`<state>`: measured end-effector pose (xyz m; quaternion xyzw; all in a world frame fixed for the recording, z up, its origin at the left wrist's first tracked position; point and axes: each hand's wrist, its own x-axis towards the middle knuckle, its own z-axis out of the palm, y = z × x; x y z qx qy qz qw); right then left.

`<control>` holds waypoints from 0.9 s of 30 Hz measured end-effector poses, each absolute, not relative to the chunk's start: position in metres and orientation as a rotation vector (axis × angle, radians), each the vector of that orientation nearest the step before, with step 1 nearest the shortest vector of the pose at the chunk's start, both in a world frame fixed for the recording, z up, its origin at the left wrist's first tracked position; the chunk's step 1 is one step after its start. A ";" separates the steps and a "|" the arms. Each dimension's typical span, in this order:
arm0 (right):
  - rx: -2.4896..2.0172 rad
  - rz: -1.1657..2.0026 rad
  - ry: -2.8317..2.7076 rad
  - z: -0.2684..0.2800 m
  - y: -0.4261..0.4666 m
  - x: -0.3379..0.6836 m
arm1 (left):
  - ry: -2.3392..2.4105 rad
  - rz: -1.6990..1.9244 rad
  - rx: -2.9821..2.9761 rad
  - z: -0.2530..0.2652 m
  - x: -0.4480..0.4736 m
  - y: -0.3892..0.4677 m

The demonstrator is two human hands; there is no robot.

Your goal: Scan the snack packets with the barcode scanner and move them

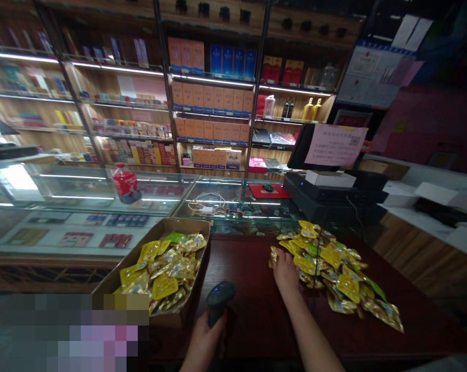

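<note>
Tall wooden shelving lit by white strips (187, 23) backs the scene, and in front of it stands a long glass-topped display case (158, 178). Nearest is a dark red-brown wooden bench (249, 289). On its left side sits an open, shallow brown cardboard tray (169, 319), loaded with shiny gold, yellow and green foil packets (177, 266). On its right side a loose heap of similar crinkled foil packets (334, 258) spreads toward the far edge.

Between the two, the left grip (208, 333) is wrapped around the handle of a black plastic handheld scanner (220, 294), its head tilted up and forward. The scanner should be stiff and fairly light, best held by that handle.

The right grip (286, 271) reaches in at the heap's left edge, fingers against a small gold foil packet (273, 257); the fingertips are partly hidden, so I cannot tell whether they have closed on it. Such a packet is probably light, with a slick, crinkly skin that could slide off its neighbours. A gentle pinch at a flat edge looks safest, since squeezing the middle might crush whatever is inside.
</note>
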<state>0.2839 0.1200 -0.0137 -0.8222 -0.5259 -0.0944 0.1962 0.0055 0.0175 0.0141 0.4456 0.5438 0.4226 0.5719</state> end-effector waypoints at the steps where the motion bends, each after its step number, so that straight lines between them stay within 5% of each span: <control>1: -2.322 -0.282 -1.414 -0.012 0.119 0.282 | 1.272 0.995 1.049 0.013 0.005 0.018; 10: -1.639 0.488 -0.971 -0.019 0.131 0.270 | 1.218 1.002 1.052 0.007 0.002 0.019; 27: -1.091 0.870 -0.807 -0.038 0.105 0.235 | 1.200 0.900 1.240 0.060 0.003 -0.001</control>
